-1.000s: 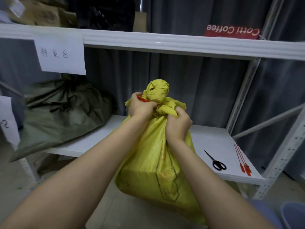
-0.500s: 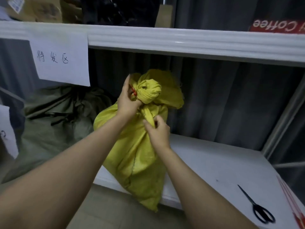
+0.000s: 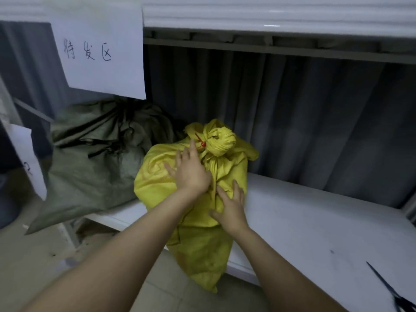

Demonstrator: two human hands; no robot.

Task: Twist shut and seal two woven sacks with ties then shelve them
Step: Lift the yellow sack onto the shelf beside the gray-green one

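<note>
Moved: yellow sack [image 3: 155, 174] now lies on shelf [image 3: 315, 221] beside green sack [image 3: 94, 158], earlier grips let go | hands: left hand [image 3: 191, 174] and right hand [image 3: 231, 210] flat, fingers spread, pressing its side | step: shelving (red tie [image 3: 201, 141] already round neck) | next: shove overhanging bottom fully in

The tied sack [image 3: 155, 179] lies on the shelf [image 3: 315, 221], right of the other sack [image 3: 90, 167].

Sacks, two: yellow sack [image 3: 155, 183], green sack [image 3: 94, 165]. Red tie [image 3: 199, 140], one. Paper signs, two: large sign [image 3: 99, 48], small sign [image 3: 29, 158]. Scissors [image 3: 404, 304], one pair.
</note>
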